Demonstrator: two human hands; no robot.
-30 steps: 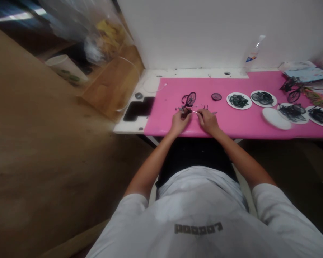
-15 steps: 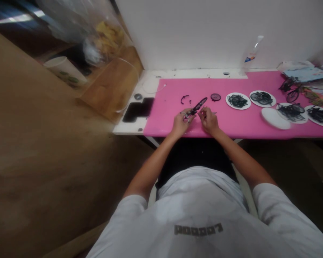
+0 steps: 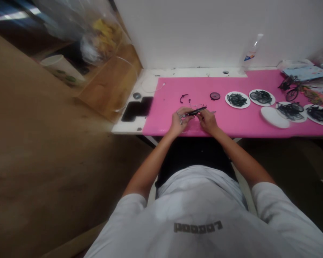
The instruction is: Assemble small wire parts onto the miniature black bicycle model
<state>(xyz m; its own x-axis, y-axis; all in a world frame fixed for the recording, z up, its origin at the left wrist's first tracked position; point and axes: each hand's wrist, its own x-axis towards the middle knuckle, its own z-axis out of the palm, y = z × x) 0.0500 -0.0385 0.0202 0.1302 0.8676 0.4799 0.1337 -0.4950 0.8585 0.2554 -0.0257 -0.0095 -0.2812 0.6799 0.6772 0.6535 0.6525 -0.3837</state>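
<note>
Near the front edge of the pink sheet [image 3: 172, 107], my left hand [image 3: 179, 122] is closed round a small dark model bicycle part [image 3: 195, 111] with a wheel, now seen nearly edge-on. My right hand [image 3: 207, 121] meets it from the right, fingers pinched at the part's right end; whether they also hold a small piece is too small to tell. Just beyond the hands lie a curved black piece [image 3: 182, 98] and a tiny black piece [image 3: 189, 101]. A loose black wheel [image 3: 215, 96] lies flat behind my right hand.
White plates of black parts [image 3: 237, 105] stand to the right, with a white lid-like dish [image 3: 275, 117] overlapping one. Behind them are an assembled model bicycle [image 3: 292, 94] and a clear bottle [image 3: 251, 53]. Dark phone-like objects [image 3: 137, 109] lie left.
The held part has tilted from a raised slant to nearly level, its wheel turned edge-on. My right hand has moved slightly left and now touches it.
</note>
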